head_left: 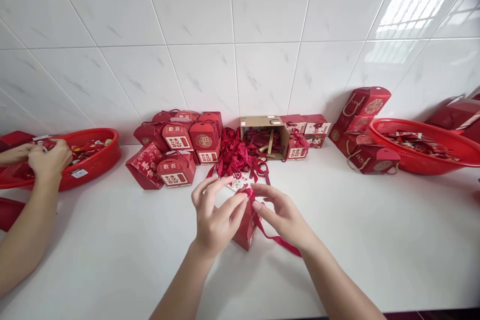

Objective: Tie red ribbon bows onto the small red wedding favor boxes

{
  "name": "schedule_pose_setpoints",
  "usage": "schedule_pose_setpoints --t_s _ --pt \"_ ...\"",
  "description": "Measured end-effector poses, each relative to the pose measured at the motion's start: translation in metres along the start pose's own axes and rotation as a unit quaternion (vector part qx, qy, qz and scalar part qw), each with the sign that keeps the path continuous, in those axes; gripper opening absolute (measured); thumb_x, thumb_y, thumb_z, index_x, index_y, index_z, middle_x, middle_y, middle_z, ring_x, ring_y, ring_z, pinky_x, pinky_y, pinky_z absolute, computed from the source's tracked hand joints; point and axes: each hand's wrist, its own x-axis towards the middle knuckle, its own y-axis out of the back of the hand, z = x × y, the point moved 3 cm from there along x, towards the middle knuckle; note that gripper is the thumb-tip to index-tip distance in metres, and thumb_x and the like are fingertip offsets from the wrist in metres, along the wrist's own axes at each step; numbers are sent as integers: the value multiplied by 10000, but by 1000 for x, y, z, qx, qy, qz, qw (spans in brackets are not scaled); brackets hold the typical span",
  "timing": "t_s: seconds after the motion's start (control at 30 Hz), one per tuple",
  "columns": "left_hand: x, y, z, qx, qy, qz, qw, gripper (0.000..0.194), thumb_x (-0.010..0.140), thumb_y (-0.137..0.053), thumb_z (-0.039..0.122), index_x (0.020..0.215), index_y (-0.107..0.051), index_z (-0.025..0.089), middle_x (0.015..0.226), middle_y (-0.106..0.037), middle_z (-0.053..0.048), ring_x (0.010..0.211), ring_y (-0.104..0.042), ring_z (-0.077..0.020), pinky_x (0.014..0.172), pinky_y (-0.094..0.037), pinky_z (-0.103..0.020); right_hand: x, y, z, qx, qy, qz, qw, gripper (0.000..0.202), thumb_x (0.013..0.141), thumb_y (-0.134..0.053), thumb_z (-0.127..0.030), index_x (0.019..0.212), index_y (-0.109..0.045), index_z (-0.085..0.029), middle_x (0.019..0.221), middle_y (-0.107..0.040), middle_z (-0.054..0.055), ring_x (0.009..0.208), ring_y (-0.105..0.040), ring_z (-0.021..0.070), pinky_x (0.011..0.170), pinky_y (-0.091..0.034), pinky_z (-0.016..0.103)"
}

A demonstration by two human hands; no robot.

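A small red gift box [245, 230] stands on the white table in front of me, between my hands. A red ribbon [279, 240] loops at its top, and one loose tail trails to the right on the table. My left hand [217, 215] pinches the ribbon near the box top, its other fingers raised and curled. From the other side, my right hand [281, 212] has thumb and forefinger closed around the same ribbon. A white printed card [240, 181] lies just behind the box, partly hidden by my fingers.
Behind are a heap of red ribbons [236, 152], an open cardboard box [262, 121] and several finished-looking red boxes [176, 170]. Red baskets of small packets stand left [112, 147] and right [416, 160]. Another person's hands [48, 157] work at the left basket.
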Motion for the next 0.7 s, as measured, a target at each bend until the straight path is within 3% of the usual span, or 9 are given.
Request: schedule_pose_setpoints --t_s 0.1,0.17,0.23,0.33,0.43,0.53,0.6,0.7 --pt "12 8 0 -8 8 -5 1000 141 753 -752 111 800 -705 235 1125 -610 -91 1111 -519 -289 941 -458 -442 14 -5 -12 146 -38 -79 985 244 834 -712 -439 858 -685 -198 805 -695 22 768 -650 169 769 -516 318" --pt "5 10 -6 -12 55 -43 998 110 783 -724 139 834 -709 235 1168 -606 -103 1130 -522 -304 971 -428 -480 15 5 -22 190 -23 -62 980 234 812 -749 -414 774 -677 -195 710 -673 2 674 -617 139 710 -501 287" --pt "-15 10 -16 -27 131 -108 985 123 814 -690 179 923 -708 233 1150 -631 -110 1101 -556 -307 965 -421 -494 9 26 -36 210 34 -2 977 202 841 -731 -394 773 -682 -210 681 -657 -8 658 -594 127 691 -487 268" --pt "-54 6 -32 -119 302 -197 925 134 849 -634 243 969 -690 218 989 -698 -79 945 -640 -257 862 -486 -407 -2 58 -64 194 157 67 966 175 901 -658 -373 803 -694 -233 632 -600 -13 631 -565 134 669 -482 276" --pt "-78 4 -38 -168 418 -192 872 136 878 -590 302 889 -685 206 857 -714 -50 801 -663 -206 759 -519 -323 -3 68 -82 128 227 106 960 181 904 -638 -361 797 -701 -230 671 -600 9 690 -589 165 703 -485 304" --pt "-85 4 -38 -161 464 -163 855 186 879 -590 359 871 -679 196 793 -712 -42 741 -670 -190 689 -529 -280 10 46 -71 47 168 124 977 200 910 -617 -373 785 -677 -230 858 -648 29 822 -612 178 761 -471 303" --pt "-85 3 -37 -172 492 -152 840 211 875 -595 390 881 -671 193 795 -718 -44 734 -683 -186 646 -536 -256 23 18 -52 -39 94 60 993 236 905 -595 -387 753 -654 -217 997 -648 49 923 -611 200 825 -461 324" --pt "-87 3 -36 -190 522 -138 820 236 868 -601 414 908 -655 188 818 -723 -52 748 -694 -184 639 -546 -242 36 -19 -19 -171 5 -56 984 271 898 -536 -345 686 -617 -197 1129 -629 87 1066 -587 237 951 -417 374"
